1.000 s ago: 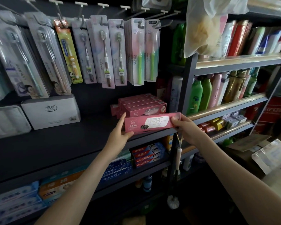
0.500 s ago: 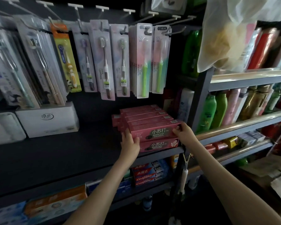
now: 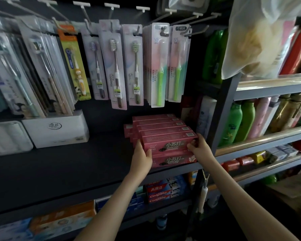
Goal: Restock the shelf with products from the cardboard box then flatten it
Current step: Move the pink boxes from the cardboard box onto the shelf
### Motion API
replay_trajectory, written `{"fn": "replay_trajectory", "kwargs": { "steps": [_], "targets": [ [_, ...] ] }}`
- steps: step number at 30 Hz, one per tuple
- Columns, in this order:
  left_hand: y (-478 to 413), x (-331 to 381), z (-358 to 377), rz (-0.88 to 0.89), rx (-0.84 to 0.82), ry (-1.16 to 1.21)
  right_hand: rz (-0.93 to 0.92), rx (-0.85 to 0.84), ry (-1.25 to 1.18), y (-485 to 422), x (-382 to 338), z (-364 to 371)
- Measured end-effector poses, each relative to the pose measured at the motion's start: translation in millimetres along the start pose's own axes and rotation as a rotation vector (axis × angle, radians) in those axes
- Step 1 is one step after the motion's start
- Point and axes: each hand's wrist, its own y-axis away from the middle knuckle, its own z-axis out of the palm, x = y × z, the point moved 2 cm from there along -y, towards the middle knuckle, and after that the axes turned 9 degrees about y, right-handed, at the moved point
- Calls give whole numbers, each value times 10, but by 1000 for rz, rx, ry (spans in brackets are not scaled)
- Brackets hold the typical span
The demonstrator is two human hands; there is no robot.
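Vs 1 s ago: pink toothpaste box was in the air, now sits on lower pink box at shelf front. Left hand & right hand each grip an end, apart. Another pc stocked, I'd say; cardboard box not in view.

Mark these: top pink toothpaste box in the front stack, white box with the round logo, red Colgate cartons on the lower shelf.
top pink cardboard toothpaste box [image 3: 169, 144], head view, front face at the lettering
white rectangular box with round logo [image 3: 59, 136], head view, front face below logo
red Colgate toothpaste cartons [image 3: 163, 193], head view, front of stack
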Motion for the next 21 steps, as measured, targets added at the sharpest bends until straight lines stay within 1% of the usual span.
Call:
{"fn": "replay_trajectory", "kwargs": {
  "steps": [2, 4, 7, 9, 11, 12, 16, 20, 21],
  "targets": [
    [128, 4, 20, 15, 53, 3, -45, 34, 40, 140, -23, 1],
    [326, 31, 67, 86, 109, -28, -79, 69, 66, 319, -12, 1],
    [688, 93, 204, 320, 140, -116, -117, 183, 102, 660, 97, -39],
    [933, 82, 381, 491, 92, -141, -131, 264, 123, 954, 231, -84],
    [1166, -8, 648, 598, -45, -154, -110, 326, 149, 1283, 471, -139],
    [1275, -78, 808, 609, -149, -157, -68, 342, 165, 1464, 630, -175],
    [1811, -440, 1538, 506, -586, -198, 150, 387, 231, 2304, 1431, -413],
    [2482, -824, 2195, 341, -924, -275, 418, 411, 254, 3271, 2235, -761],
    [2591, -913, 2276, 318, -986, -291, 463, 402, 255, 3466, 2381, -811]
  ]
}}
